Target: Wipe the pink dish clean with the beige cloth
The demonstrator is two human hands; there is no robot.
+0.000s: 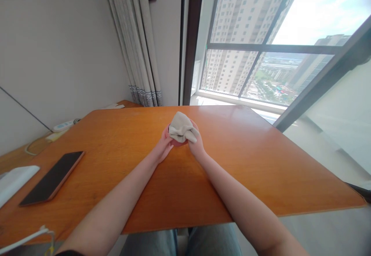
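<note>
A beige-grey cloth (pixel 182 126), bunched into a soft lump with folds, is held between my two hands above the middle of the wooden table. My left hand (pixel 166 140) is closed at its left side. On the right, my right hand (pixel 197 138) wraps round the other side, its fingers partly behind the cloth. Below the cloth's lower edge a pinkish patch shows between the hands; I cannot tell whether it is fingers or a separate object. Most fingertips are hidden.
A dark phone (pixel 53 178) lies on the table (pixel 246 163) at left, beside a white object (pixel 17 180). A white cable (pixel 24 237) is at the near left corner. A power strip (pixel 63 125) sits beyond the left edge. Behind are a curtain (pixel 139 43) and windows.
</note>
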